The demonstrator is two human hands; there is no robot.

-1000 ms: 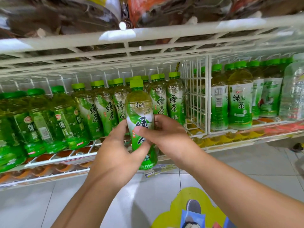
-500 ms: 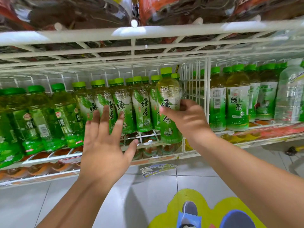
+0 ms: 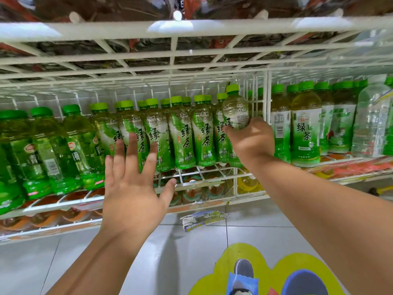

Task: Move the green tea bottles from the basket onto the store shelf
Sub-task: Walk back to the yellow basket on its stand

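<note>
My right hand (image 3: 251,141) grips a green tea bottle (image 3: 235,110) by its middle, upright, at the right end of a row of matching green tea bottles (image 3: 182,133) on the white wire store shelf (image 3: 191,182). The held bottle's green cap rises above its neighbours' caps, and it stands just left of a white wire divider (image 3: 265,116). My left hand (image 3: 131,184) hovers flat in front of the row, fingers spread and straight, holding nothing. The basket is out of sight.
Darker green bottles (image 3: 49,150) fill the shelf's left part. Other green tea bottles (image 3: 306,128) and a clear bottle (image 3: 372,120) stand right of the divider. A wire shelf (image 3: 170,60) hangs close overhead. Orange drinks sit on the lower shelf (image 3: 42,218). A yellow sticker (image 3: 265,271) marks the tiled floor.
My left hand let go of the bottle and opened flat. My right hand carried the bottle up and right, to the right end of the row beside the divider.
</note>
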